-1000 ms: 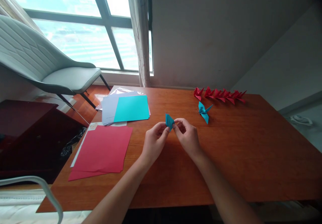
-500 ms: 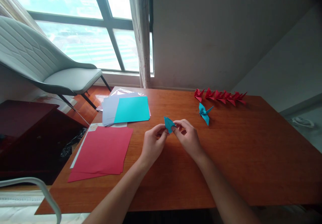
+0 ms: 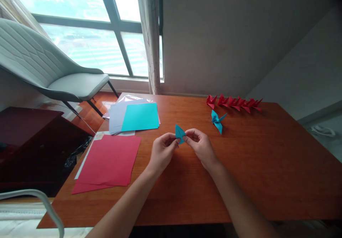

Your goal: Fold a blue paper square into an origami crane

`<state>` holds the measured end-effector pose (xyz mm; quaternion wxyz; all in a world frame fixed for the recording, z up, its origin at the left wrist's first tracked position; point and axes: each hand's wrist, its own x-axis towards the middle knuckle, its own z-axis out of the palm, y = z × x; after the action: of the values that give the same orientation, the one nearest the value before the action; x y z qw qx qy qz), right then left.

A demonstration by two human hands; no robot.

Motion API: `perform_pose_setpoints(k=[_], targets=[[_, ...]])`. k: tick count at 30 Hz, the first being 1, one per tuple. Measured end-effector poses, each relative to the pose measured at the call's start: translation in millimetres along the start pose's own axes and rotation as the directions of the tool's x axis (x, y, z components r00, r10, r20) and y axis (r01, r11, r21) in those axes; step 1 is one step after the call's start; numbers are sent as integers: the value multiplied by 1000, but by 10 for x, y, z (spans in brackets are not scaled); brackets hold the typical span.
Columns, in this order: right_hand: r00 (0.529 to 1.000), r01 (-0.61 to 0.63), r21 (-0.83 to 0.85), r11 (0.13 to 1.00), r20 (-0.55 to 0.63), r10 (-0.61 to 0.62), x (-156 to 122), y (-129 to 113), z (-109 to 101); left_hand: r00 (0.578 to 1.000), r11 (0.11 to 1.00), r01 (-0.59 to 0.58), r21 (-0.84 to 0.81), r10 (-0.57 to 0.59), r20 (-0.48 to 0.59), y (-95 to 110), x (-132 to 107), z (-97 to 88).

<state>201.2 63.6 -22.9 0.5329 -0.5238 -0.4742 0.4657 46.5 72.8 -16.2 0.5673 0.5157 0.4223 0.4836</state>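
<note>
Above the middle of the wooden table (image 3: 256, 174), a small piece of folded blue paper (image 3: 180, 132) is held between both hands, its pointed tip facing away from me. My left hand (image 3: 165, 150) pinches its left side with thumb and fingers. On the other side, my right hand (image 3: 200, 146) grips the right edge, thumb pressed on the near face. Fingertips cover the lower part of the fold. A finished blue paper crane (image 3: 217, 121) lies beyond my right hand, touched by neither hand.
Several red paper cranes (image 3: 232, 102) stand in a row at the far right. Left of my hands lie red paper sheets (image 3: 109, 161), with blue sheets (image 3: 140, 117) and pale sheets (image 3: 115, 115) behind. A grey chair (image 3: 77, 83) stands by the window.
The folded blue paper has turned slightly, so more of its face and centre crease shows. My right fingers have closed in nearer to its edge; the left hand has hardly moved.
</note>
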Motion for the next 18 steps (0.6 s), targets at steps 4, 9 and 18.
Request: perform_pose_setpoints(k=[4,9,18], targets=[[999,40,-23,999,-22,-41,0,8,9,1000,1000,-11,18,11,7,12,9,14],[995,87,-153,984,-40,-95,-12,-4,8,999,1000,-22,16,22,33,-13,27,19],[957,249,-441,862,-27,-290,-71,-36,51,962,847,-258,464,272,38,-63,-28,-10]])
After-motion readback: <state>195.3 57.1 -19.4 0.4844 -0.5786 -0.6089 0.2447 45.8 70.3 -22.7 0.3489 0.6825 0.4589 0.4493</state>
